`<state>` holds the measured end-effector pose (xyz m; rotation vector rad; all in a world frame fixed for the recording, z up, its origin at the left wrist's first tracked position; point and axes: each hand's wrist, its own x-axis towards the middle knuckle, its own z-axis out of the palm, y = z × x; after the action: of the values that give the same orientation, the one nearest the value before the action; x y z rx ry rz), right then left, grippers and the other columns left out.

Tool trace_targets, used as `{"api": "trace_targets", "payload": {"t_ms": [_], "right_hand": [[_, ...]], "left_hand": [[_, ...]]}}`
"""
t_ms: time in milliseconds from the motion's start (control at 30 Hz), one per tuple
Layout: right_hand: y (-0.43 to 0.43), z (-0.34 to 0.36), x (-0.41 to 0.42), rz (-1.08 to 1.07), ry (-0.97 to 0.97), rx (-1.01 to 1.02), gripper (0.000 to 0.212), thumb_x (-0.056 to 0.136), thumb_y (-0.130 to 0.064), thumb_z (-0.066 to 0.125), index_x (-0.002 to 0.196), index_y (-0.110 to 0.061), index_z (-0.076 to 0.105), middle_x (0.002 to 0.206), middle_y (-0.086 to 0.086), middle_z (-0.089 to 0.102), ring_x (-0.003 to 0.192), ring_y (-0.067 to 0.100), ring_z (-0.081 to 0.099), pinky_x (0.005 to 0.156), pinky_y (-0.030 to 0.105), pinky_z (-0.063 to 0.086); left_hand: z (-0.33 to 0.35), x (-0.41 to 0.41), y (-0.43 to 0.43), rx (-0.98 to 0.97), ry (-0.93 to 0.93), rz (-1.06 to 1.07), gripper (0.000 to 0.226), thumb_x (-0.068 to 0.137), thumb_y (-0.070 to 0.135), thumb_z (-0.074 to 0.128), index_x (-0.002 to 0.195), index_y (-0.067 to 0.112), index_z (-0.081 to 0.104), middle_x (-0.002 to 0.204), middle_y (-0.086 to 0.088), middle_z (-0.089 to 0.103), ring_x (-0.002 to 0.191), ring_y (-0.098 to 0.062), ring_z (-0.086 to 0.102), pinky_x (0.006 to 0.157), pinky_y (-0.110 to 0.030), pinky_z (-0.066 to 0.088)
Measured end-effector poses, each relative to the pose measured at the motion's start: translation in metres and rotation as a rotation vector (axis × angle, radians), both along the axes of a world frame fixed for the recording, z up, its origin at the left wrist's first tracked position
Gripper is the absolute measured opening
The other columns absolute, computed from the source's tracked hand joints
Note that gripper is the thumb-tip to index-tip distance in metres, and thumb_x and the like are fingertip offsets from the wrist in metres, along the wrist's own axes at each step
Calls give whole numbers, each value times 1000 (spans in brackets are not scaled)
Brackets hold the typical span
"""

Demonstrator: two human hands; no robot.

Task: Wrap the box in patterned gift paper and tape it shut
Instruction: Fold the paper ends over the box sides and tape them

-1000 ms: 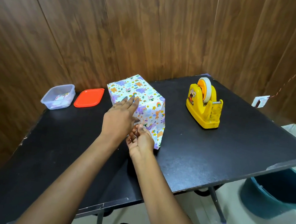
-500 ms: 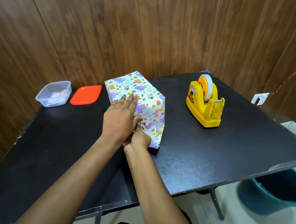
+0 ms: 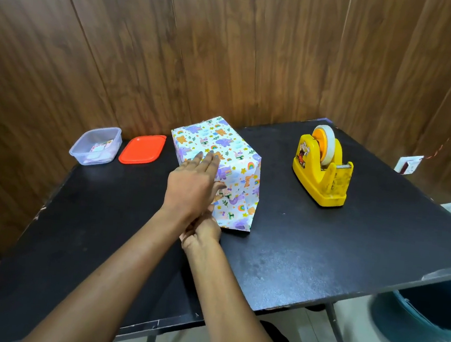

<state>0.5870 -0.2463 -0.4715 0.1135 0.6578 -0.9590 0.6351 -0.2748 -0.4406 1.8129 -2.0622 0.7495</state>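
The box (image 3: 220, 153), covered in white paper with a cartoon animal and rainbow print, stands on the black table (image 3: 308, 249). My left hand (image 3: 193, 187) lies flat on its top near corner, fingers spread and pressing down. My right hand (image 3: 202, 231) sits below and partly under the left one, its fingers against the paper flap on the box's near end; what they pinch is hidden. A yellow tape dispenser (image 3: 322, 170) with a roll of tape stands to the right of the box.
A clear plastic container (image 3: 96, 146) with small items and its red lid (image 3: 142, 149) lie at the table's back left. A wood-panelled wall runs behind. A teal bucket (image 3: 426, 311) stands on the floor at the right, below the table edge.
My right hand has slid slightly lower along the near end of the box. The left hand stays pressed on top. The view has shifted a little.
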Motion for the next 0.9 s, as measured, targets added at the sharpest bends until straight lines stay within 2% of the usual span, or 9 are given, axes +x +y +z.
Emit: {"api": "trace_targets", "payload": {"t_ms": [133,233,300,433,500,567,633,767,900], "right_hand": [[0,3,-11,62,83,-35,41,103,-17,33,62,-12,39,29,-2,42,20,10,37,29,20,43],[-2,16,-32,86,351,-248,37,101,-18,33,66,-11,40,38,4,48,25,11,42,32,18,42],[-16,19,-51,3,703,-450,32,99,-19,38,69,-11,45,57,8,55,37,16,46,40,20,40],[-55,10,-96,-245,1465,-654,29,98,-28,43,81,-7,54,93,12,58,93,26,49,74,34,34],[-76,1,-105,-105,1327,-607,36,99,-35,41,77,-8,53,93,14,53,93,29,48,76,34,33],[-85,3,-103,119,883,-528,43,99,-43,38,102,-5,58,104,17,60,98,30,58,76,29,41],[-87,8,-98,291,646,-558,58,99,-48,34,122,1,54,106,12,65,94,23,64,76,30,49],[-82,43,-90,270,563,-754,45,99,-38,42,103,-1,67,97,15,71,85,25,67,82,41,52],[-77,94,-96,327,961,-1162,41,97,-33,46,90,3,63,93,9,64,81,19,63,82,35,49]], "left_hand": [[4,2,-2,-116,-25,-30,46,71,37,66,101,2,72,101,-13,72,90,-30,70,62,-37,57],[3,7,-2,-161,-11,-28,41,74,37,61,101,8,73,102,-8,72,90,-25,70,56,-30,56],[6,11,3,-173,64,-23,36,79,31,62,107,11,71,109,-6,70,96,-24,69,56,-29,55],[13,24,19,-119,437,165,35,95,29,51,130,27,56,133,6,56,121,-18,54,81,-31,46],[11,34,27,-166,686,247,33,96,35,48,127,34,57,127,5,61,116,-22,56,85,-31,43],[6,41,34,-201,821,249,31,95,37,49,124,36,59,126,9,61,115,-17,56,87,-29,42],[-1,43,41,-204,916,202,30,95,34,50,123,34,60,128,16,58,119,-6,53,91,-24,40],[-16,33,44,-281,1313,68,30,96,25,50,124,20,61,116,10,61,116,-11,55,100,-28,41],[-26,-19,42,-265,2169,-115,31,98,12,42,126,6,54,111,-4,62,97,-16,61,89,-33,48]]}}
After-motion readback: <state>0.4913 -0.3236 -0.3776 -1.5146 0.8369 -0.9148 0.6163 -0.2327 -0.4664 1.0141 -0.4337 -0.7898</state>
